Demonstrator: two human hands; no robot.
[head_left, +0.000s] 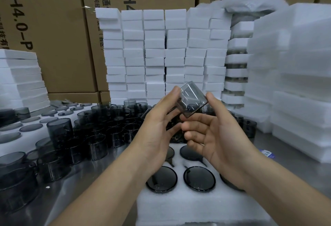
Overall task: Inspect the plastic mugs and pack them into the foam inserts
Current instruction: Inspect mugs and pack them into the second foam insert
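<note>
We are holding one smoky mug [194, 100] tilted above the foam insert [179, 207], our left hand [161, 123] and right hand [211, 132] both gripping it for inspection. At least four packed mugs [199, 178] are sitting in its pockets. Many loose mugs [96, 136] are waiting on the tabletop [80, 175], so we are judging most work is remaining.

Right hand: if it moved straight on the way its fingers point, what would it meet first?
Probably the left hand, close ahead just below the mug; depth is unclear.

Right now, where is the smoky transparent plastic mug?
Head view, centre: the mug is held between left hand and right hand, above the white foam insert.
</note>
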